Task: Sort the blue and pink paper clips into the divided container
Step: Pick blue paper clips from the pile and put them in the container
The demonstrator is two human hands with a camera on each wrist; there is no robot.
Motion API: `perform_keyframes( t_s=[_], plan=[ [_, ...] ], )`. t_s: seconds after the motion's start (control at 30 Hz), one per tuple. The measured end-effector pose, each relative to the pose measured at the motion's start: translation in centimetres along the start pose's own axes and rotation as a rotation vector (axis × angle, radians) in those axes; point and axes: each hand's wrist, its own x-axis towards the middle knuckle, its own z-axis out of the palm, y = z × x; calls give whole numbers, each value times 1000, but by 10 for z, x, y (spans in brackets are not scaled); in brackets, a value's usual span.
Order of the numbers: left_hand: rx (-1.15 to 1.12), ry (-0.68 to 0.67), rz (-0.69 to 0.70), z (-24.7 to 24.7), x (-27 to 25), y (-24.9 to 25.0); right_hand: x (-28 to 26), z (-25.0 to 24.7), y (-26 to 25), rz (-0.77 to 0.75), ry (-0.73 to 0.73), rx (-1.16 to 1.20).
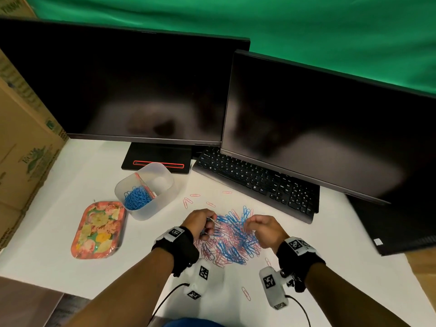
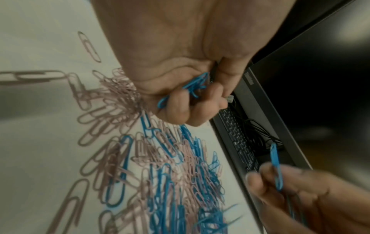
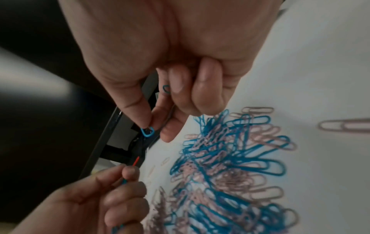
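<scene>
A mixed pile of blue and pink paper clips lies on the white table between my hands. My left hand sits at the pile's left edge, fingers curled round a bunch of blue clips. My right hand hovers at the pile's upper right and pinches a single blue clip between thumb and forefinger; that clip stands upright in the left wrist view. The translucent divided container stands to the upper left, with blue clips in its near compartment.
Two dark monitors and a black keyboard close off the back. A cardboard box walls the left side. A floral tin lies left of the container. Stray pink clips dot the table around the pile.
</scene>
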Motion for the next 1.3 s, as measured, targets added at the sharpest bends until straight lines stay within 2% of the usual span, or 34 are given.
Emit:
perform_keyframes(
  t_s=[0.1, 0.23, 0.3, 0.37, 0.43, 0.6, 0.7, 0.8, 0.97, 1.1, 1.2, 1.3],
  plan=[
    [-48, -82, -19, 8, -6, 5, 0, 1, -6, 15, -38, 173],
    [-206, -128, -31, 16, -13, 11, 0, 12, -24, -27, -82, 230],
    [-320, -148, -37, 16, -16, 11, 1, 22, -39, -100, -82, 39],
    [-443, -155, -37, 14, -22, 11, 0, 36, -55, -200, -46, -321],
    [-558, -153, -26, 12, -28, 14, 1, 52, -68, -247, -34, -569],
    [-818, -92, 8, -2, -39, 22, 0, 83, -96, -281, -52, -658],
    [-924, -80, 16, -16, -44, 26, 2, 95, -108, -283, -159, -628],
    [-976, -32, 27, -28, -46, 31, 0, 107, -118, -326, -202, -489],
    [-1161, 66, 104, -62, -44, 43, 4, 94, -131, -488, -4, -280],
    [-1143, 232, 222, -111, -44, 55, 10, 58, -111, -429, 49, -280],
    [-1054, 388, 189, -136, -40, 63, 16, 28, -81, -340, 104, -312],
    [-927, 520, 157, -135, -38, 69, 17, 7, -51, -242, 128, -433]
  ],
)
